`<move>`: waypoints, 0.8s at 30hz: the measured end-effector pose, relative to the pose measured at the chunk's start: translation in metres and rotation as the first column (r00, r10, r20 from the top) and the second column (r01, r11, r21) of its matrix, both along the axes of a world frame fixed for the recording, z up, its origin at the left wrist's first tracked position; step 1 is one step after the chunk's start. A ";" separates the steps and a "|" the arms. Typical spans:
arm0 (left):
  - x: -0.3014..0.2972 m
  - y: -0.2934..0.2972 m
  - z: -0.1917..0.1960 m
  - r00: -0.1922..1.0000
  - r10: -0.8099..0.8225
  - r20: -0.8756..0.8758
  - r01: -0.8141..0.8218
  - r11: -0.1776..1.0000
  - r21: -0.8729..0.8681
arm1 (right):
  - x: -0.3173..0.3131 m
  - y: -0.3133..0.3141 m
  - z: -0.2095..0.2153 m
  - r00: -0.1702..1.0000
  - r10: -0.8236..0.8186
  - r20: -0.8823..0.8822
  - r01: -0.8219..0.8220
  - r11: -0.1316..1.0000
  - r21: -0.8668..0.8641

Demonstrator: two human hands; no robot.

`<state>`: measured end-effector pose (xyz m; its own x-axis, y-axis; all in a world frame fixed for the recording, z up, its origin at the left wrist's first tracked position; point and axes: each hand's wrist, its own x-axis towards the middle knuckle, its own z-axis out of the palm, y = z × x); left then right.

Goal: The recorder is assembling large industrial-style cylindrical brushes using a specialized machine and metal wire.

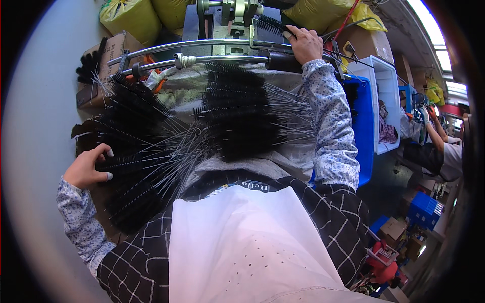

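My right hand (305, 44) reaches up to the metal machine (233, 31) and its fingers close on the end of a black bottle brush (270, 24). That brush points left toward the machine's middle. At the left, my left hand (87, 169) has thumb and fingers spread apart, right beside a heap of black wire-handled brushes (139, 113). Nothing is visibly gripped in it, though bristles lie behind its fingertips. A second bundle of brushes (240, 113) lies in front of me, its thin wire stems pointing right under my right forearm.
Curved metal bars (202, 44) cross in front of the machine. A cardboard box (124, 48) stands at the left, with yellow sacks (131, 20) behind. Blue (365, 151) and white (388, 111) bins stand to the right. Farther right, another person's arm (434, 135) shows.
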<state>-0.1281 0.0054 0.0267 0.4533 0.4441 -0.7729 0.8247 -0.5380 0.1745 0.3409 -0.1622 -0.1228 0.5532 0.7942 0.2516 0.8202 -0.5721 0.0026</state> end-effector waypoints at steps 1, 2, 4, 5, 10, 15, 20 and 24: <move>-0.001 0.002 0.001 0.998 0.034 0.056 -0.030 0.998 -0.062 | -0.001 0.001 0.001 1.000 -0.001 0.000 0.001 1.000 -0.001; -0.001 0.004 0.003 0.991 0.071 0.110 -0.057 0.990 -0.125 | -0.003 0.003 0.004 1.000 -0.006 -0.029 0.006 1.000 -0.014; -0.001 0.007 0.006 0.986 0.070 0.150 -0.053 0.991 -0.119 | -0.001 0.003 0.002 0.998 -0.012 -0.056 0.011 1.000 -0.028; -0.005 0.011 0.006 0.957 0.115 0.267 -0.078 0.986 -0.148 | 0.005 0.001 -0.003 0.996 0.010 -0.092 -0.011 1.000 -0.015; -0.008 0.026 0.021 0.750 0.247 0.613 -0.134 0.965 -0.224 | 0.004 -0.002 0.008 0.972 -0.054 -0.227 0.033 0.995 -0.093; -0.034 0.056 0.038 0.260 0.387 0.885 -0.141 0.922 -0.362 | 0.023 0.033 -0.012 0.999 0.021 0.050 -0.010 0.978 -0.211; -0.031 0.065 0.052 -0.122 0.429 0.895 -0.215 0.869 -0.446 | 0.032 0.020 -0.013 0.999 0.042 0.032 -0.034 0.977 -0.211; -0.057 0.085 0.056 0.079 0.729 0.680 0.432 0.589 -0.683 | 0.025 -0.006 0.001 0.967 -0.256 0.012 0.254 0.955 -0.155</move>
<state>-0.1848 0.0903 0.0826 0.9221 0.3235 0.2125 -0.3241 0.3452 0.8808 0.3659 -0.1679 -0.1219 0.7438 0.6551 0.1326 0.6474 -0.7554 0.1012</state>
